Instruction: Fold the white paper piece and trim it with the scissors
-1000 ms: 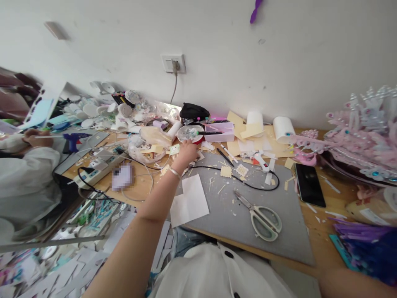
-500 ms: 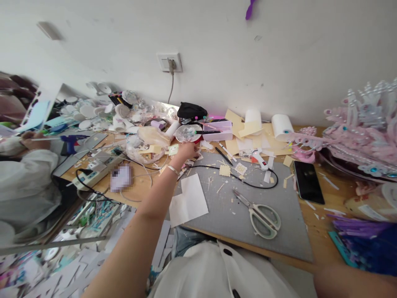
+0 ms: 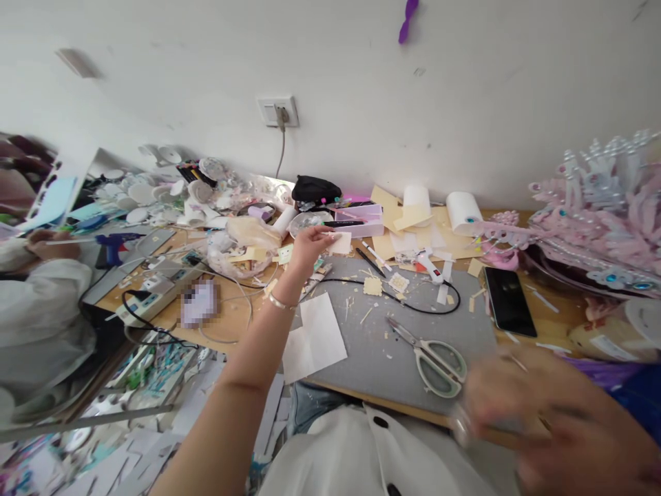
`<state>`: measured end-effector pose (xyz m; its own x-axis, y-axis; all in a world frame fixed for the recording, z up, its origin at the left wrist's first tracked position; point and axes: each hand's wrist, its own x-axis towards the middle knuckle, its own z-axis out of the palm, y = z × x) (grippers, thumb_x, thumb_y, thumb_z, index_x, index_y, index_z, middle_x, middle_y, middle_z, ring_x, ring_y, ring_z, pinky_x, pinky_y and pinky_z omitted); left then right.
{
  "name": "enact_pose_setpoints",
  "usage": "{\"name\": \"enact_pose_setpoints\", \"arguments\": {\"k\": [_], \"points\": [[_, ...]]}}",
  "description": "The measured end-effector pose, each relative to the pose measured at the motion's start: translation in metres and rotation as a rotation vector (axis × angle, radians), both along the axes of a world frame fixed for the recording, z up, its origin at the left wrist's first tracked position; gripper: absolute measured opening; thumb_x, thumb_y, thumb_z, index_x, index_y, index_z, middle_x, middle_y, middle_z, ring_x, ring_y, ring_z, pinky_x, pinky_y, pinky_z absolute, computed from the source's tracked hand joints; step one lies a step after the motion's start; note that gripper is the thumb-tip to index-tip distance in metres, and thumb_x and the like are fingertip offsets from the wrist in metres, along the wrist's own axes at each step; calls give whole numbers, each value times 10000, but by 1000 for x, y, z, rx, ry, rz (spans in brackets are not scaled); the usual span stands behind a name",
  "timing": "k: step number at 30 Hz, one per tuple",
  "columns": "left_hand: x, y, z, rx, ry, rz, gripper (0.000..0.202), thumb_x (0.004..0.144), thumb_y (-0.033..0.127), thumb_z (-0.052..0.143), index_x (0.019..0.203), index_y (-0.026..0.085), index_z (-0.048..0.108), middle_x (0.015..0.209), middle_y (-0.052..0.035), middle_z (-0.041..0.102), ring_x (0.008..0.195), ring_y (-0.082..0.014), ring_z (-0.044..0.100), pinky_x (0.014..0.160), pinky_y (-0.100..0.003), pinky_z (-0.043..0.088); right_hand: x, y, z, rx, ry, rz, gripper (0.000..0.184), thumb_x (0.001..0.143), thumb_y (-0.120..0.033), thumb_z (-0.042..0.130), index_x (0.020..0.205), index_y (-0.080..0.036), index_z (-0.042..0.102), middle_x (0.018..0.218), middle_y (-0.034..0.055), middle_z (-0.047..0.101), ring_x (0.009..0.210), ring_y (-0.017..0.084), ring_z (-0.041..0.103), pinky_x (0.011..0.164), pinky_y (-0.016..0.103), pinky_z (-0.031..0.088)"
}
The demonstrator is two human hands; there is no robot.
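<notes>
My left hand (image 3: 310,249) reaches to the back of the grey cutting mat (image 3: 361,372), its fingers pinching a small cream piece of paper (image 3: 341,242). Just behind it lie a clear dish (image 3: 304,222) and a lilac tray (image 3: 372,219) with a black pen across it. My right hand (image 3: 509,393) hangs over the mat's front right corner, smeared by motion, so its fingers cannot be made out. Closest to it are the scissors (image 3: 438,365), lying with blades apart. A notched white sheet (image 3: 323,331) rests at the mat's left edge.
A small white glue gun (image 3: 431,267) with a black cable lies at the back of the mat. To the right are a phone (image 3: 510,301) and pink beaded crowns (image 3: 583,227). A power strip (image 3: 160,282) stands left; a co-worker's hand (image 3: 56,244) is beyond, near a blue glue gun (image 3: 114,248).
My left hand has lifted the cream paper piece into view from beside the dish. My right hand has come in from the lower right, over the mat's front corner.
</notes>
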<state>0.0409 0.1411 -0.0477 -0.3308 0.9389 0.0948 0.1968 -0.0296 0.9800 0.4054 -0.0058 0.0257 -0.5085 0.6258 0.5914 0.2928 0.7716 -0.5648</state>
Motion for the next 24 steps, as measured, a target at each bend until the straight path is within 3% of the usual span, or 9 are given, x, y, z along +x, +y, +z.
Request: {"name": "enact_pose_setpoints", "arguments": {"k": [1,2,5,7,8,11,13,17,24], "points": [[9,-7,1,20,-111,-11,343,621,405,784,829,156,668,718,-16,651,681,-145,586,659,-277,460,-14,20,-3,-178,-130,215,157,834,-372,680,981,-390,734,738,1,738,635,168,687,582,259,571],[20,-14,2,38,-193,-6,336,587,402,810,766,157,667,703,-9,644,674,-139,578,661,-276,457,-29,38,-8,-328,-150,207,196,836,-334,671,1024,-352,722,750,-2,744,621,163,689,571,252,567],[51,-38,0,104,-323,4,326,540,408,855,675,182,664,673,-1,643,661,-146,571,672,-305,467,-70,74,-37,-545,81,-22,343,815,-308,664,1152,-245,659,889,52,752,694,176,709,567,256,577],[67,-53,-2,233,-258,-65,281,595,429,843,650,205,681,706,-20,669,725,-176,591,727,-347,477,-90,81,-56,-582,248,-79,471,761,-309,714,1213,-227,608,1013,86,732,692,178,705,545,271,582],[73,-61,-3,322,-174,-123,255,642,441,820,651,218,696,729,-35,684,794,-198,598,794,-381,474,-97,81,-63,-573,313,-70,459,757,-297,719,1199,-232,612,1026,85,729,707,183,708,548,277,586],[76,-79,-9,519,50,-246,210,738,454,748,685,252,730,921,-70,727,976,-239,592,946,-469,414,-107,76,-73,-342,417,-139,110,819,-208,640,899,-247,705,901,52,747,802,200,714,689,322,603],[72,-86,-12,540,156,-275,165,775,423,721,831,270,748,1132,-86,684,1102,-255,562,975,-479,401,-106,73,-73,-157,425,-192,155,834,-156,604,773,-257,705,857,39,752,839,204,714,782,359,591],[64,-96,-14,540,330,-202,481,749,382,758,1203,292,626,1243,-117,591,1165,-260,537,963,-451,434,-101,71,-76,5,383,-214,214,828,-102,584,769,-269,704,874,32,760,806,194,722,763,361,594],[70,-105,-8,664,521,-144,90,842,294,663,881,294,744,981,-56,698,975,-216,591,898,-404,450,-102,69,-81,-11,355,-150,213,838,-93,588,844,-268,709,884,34,764,842,189,720,785,344,583]]}}
